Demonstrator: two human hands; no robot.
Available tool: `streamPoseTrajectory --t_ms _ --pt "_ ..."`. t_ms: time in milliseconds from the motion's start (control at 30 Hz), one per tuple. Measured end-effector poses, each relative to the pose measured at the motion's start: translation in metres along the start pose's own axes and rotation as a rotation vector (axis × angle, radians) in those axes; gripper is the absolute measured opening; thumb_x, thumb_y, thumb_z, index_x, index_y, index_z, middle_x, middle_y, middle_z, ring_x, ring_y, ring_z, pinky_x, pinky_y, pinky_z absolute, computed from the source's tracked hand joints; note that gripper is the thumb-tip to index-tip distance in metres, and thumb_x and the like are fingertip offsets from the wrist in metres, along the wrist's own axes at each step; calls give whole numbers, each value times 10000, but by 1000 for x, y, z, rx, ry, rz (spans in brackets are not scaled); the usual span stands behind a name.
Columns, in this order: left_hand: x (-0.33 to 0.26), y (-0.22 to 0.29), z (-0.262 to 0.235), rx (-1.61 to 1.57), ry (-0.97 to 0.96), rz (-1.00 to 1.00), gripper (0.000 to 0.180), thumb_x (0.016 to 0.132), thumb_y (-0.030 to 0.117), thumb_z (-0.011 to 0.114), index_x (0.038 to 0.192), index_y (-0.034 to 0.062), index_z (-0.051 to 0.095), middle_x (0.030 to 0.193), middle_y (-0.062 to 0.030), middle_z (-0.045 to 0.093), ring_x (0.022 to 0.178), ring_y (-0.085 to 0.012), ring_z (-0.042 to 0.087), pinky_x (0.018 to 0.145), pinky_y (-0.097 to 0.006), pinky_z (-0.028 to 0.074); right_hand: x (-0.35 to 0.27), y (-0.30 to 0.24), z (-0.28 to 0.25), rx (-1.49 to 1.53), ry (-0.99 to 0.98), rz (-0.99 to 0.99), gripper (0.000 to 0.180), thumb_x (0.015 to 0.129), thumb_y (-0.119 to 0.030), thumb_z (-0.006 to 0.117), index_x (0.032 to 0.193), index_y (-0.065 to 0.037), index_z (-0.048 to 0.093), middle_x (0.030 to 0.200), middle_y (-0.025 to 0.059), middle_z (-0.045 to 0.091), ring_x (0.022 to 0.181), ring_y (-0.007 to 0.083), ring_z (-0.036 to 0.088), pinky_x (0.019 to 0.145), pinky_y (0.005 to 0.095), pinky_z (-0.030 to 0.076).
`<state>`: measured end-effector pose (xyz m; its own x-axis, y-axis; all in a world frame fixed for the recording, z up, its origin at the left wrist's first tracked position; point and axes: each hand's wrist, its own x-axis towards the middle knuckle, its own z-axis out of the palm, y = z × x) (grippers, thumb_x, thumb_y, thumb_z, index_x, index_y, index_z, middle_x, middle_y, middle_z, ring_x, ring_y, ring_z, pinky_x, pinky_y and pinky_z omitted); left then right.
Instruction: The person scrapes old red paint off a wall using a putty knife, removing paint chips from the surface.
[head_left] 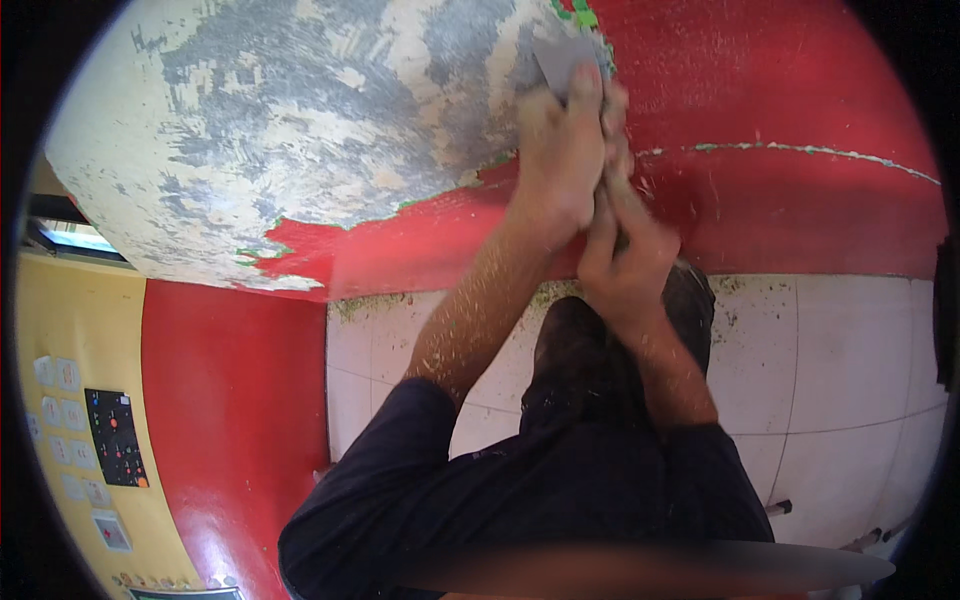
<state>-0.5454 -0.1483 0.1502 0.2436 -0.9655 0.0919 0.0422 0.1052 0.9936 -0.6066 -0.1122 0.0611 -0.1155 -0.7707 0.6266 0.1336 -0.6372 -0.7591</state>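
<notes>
A grey metal scraper blade (560, 58) lies flat against a wall where red paint (780, 90) has been stripped to bare grey and cream plaster (300, 120). My left hand (560, 150) presses on the blade with its fingers spread over the blade's lower part. My right hand (625, 250) sits just below and is closed around the scraper's handle, which is mostly hidden. Both forearms are dusted with paint flakes.
Paint chips lie along the foot of the wall on the white tiled floor (850, 350). A red and yellow wall (230, 400) with a black panel (118, 435) and small cards stands at the left. My dark-sleeved body (560, 500) fills the lower middle.
</notes>
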Motion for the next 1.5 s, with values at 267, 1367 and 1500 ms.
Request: streamPoseTrajectory --t_ms 267,1367,1500 --pt "-10 -16 -7 55 6 -28 386 985 302 415 692 56 471 565 1 415 439 -100 392 406 -273 375 -11 2 1 -84 87 -118 337 799 44 540 1130 77 590 1006 241 640 875 289 680 733 303 519" --pt "-13 -55 -7 138 34 -100 313 991 289 417 799 57 501 602 17 416 456 -74 392 427 -270 399 -57 43 6 44 100 93 383 781 77 525 1161 88 571 804 217 647 624 251 655 565 313 497" --pt "-22 -80 -14 173 118 -180 371 988 315 416 722 65 477 560 20 390 430 -84 376 401 -257 376 -74 47 4 6 77 131 325 819 60 517 1136 113 573 873 256 654 757 248 691 632 289 509"
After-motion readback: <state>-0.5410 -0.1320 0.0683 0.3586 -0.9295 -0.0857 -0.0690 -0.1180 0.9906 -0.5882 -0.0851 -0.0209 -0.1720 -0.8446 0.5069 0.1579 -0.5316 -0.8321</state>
